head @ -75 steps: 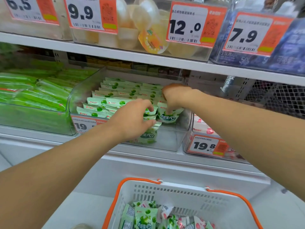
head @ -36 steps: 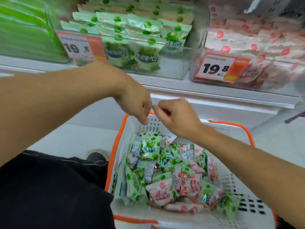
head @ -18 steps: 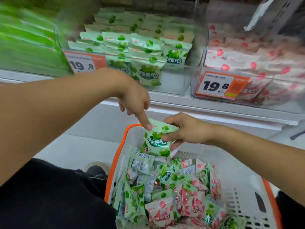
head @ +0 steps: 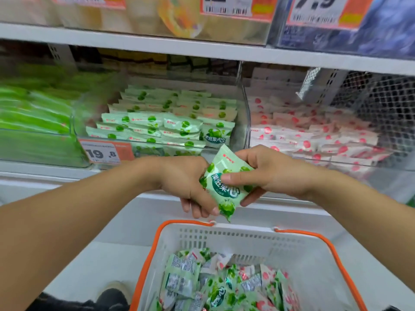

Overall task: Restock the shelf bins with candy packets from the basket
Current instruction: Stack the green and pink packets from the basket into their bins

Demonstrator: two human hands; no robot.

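Head view: basket [head: 298, 250] of candy packets [head: 224, 286]

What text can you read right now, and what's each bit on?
"19.8": orange price tag on the green candy bin.
"7.9": top-cropped price tag, upper shelf bin.
"果滋果心": green packet held by left hand and right hand.
Barcodes, small print, basket packets: too blurred.

The one camera sits on the person's head, close up, looking forward and down past both arms at the shelf [head: 202, 50] and the basket [head: 224, 234] below it.
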